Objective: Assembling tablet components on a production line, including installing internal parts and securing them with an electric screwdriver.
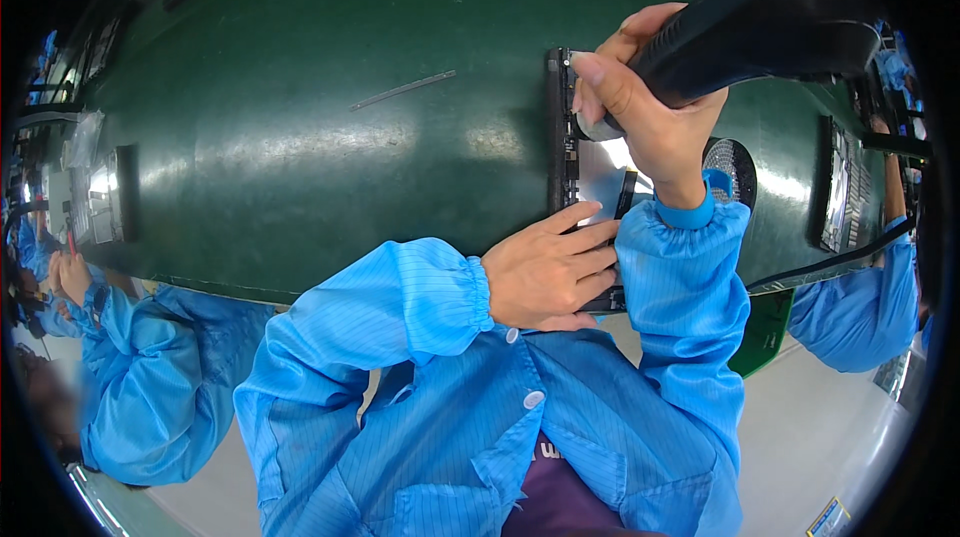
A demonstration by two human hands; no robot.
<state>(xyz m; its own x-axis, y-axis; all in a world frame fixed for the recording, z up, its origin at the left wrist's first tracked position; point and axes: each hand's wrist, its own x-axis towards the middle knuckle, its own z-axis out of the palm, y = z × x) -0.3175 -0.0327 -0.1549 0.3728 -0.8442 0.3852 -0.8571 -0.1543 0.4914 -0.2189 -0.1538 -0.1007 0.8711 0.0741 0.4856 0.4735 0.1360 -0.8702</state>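
My right hand (648,109) grips a black electric screwdriver (760,29), its tip pointing down at the upper left edge of an opened flat device (590,169) with a dark frame and a shiny metal inner plate. My left hand (548,272) lies flat on the near end of that device, fingers stretched out and pressing it onto the green table (300,137). Both arms wear blue sleeves. The screwdriver's tip is hidden behind my fingers.
A thin metal strip (402,90) lies on the green table at centre. A round black dish (732,169) sits right of the device. Another opened device (838,187) lies at the far right by a co-worker's arm. A person in blue sits at the left (150,367).
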